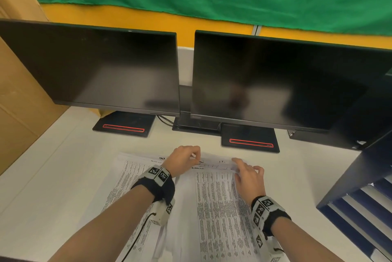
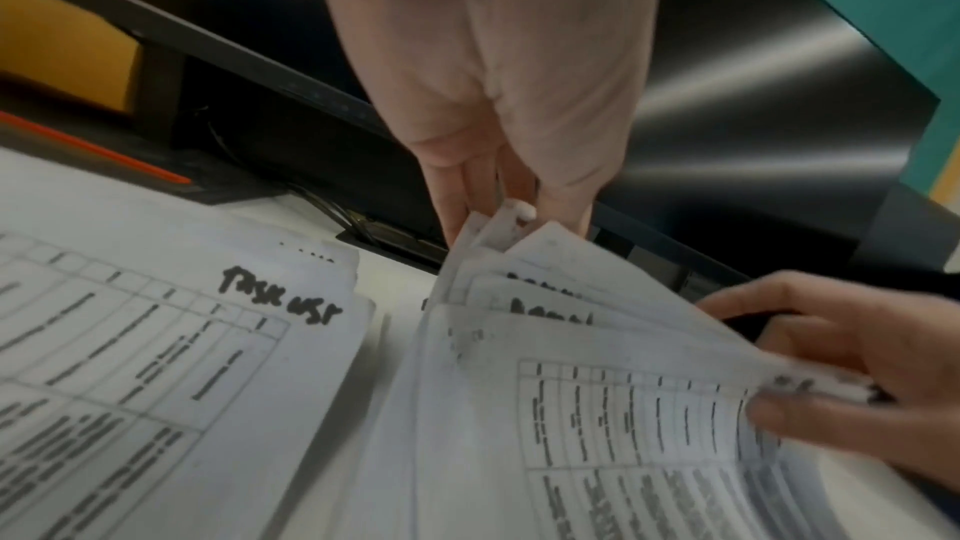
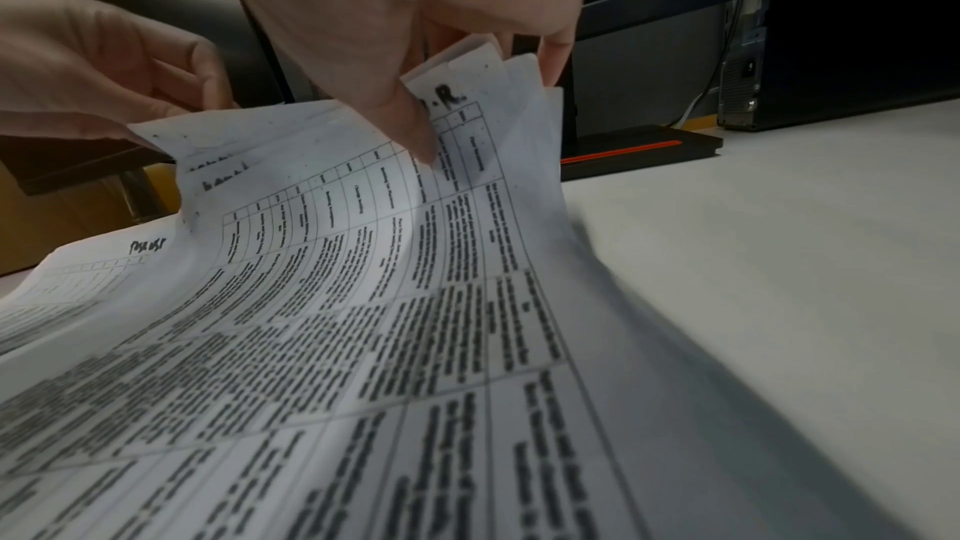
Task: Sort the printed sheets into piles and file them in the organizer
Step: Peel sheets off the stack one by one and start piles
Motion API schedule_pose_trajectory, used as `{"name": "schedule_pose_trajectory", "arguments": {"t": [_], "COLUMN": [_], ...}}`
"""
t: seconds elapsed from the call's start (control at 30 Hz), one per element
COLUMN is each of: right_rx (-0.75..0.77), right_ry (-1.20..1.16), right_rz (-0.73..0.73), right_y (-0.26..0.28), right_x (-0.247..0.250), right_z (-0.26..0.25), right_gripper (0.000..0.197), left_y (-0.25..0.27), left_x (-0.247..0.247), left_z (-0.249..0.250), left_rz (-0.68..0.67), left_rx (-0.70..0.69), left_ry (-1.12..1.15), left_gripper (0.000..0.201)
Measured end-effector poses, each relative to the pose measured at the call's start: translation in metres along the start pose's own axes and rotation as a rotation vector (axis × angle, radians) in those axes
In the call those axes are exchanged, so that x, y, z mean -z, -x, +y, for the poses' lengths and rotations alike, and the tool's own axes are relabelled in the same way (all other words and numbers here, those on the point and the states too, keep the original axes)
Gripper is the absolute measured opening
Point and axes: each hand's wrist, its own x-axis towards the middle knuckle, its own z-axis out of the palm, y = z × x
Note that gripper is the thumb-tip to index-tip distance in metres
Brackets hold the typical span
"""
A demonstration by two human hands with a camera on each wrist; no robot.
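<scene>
**Hands lifting the far edge of a paper stack**

Head view: sheets [image 1: 214,204] lie on the white counter [image 1: 53,176] before two dark monitors [image 1: 95,66]; a dark blue organizer [image 1: 360,193] stands at right. The left hand [image 1: 182,161] and right hand [image 1: 248,176] both grasp the stack's far edge.

Left wrist view: left fingers [image 2: 457,196] pinch a fanned corner; beside it lies a second pile [image 2: 156,364] with a handwritten heading.

Right wrist view: the right thumb [image 3: 410,130] and fingers clamp the lifted, curling pages.
</scene>
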Motion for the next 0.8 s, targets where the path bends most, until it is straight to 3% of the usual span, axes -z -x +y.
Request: {"name": "schedule_pose_trajectory", "arguments": {"t": [0.1, 0.27, 0.4, 0.5, 0.57, 0.67, 0.73, 0.8], "right_rx": [0.009, 0.038, 0.042, 0.079, 0.075, 0.089, 0.098, 0.096], "right_ry": [-0.007, 0.051, 0.064, 0.077, 0.074, 0.071, 0.075, 0.075], "right_rz": [0.003, -0.007, -0.014, 0.042, 0.084, 0.11, 0.086, 0.044], "right_y": [0.002, 0.003, 0.004, 0.003, 0.003, 0.003, 0.004, 0.004], "right_x": [-0.001, -0.002, -0.003, -0.005, -0.006, -0.006, -0.005, -0.006], "right_z": [0.001, 0.005, 0.005, 0.004, 0.004, 0.006, 0.007, 0.009], "right_gripper": [0.044, 0.024, 0.042, 0.026, 0.021, 0.024, 0.025, 0.024], "left_y": [0.002, -0.001, -0.006, -0.006, -0.006, -0.007, -0.006, -0.005], "left_x": [0.002, 0.01, 0.012, 0.014, 0.013, 0.008, 0.004, 0.002], "left_z": [-0.001, 0.003, 0.003, 0.007, 0.009, 0.002, -0.005, -0.006], "left_rz": [-0.079, -0.27, -0.399, -0.477, -0.402, -0.179, -0.191, -0.202], "left_rx": [-0.014, 0.021, 0.095, 0.132, 0.167, 0.174, 0.197, 0.179], "left_ry": [0.09, 0.206, 0.268, 0.303, 0.299, 0.179, 0.07, -0.018], "left_gripper": [0.007, 0.009, 0.013, 0.012, 0.016, 0.012, 0.028, 0.03]}}
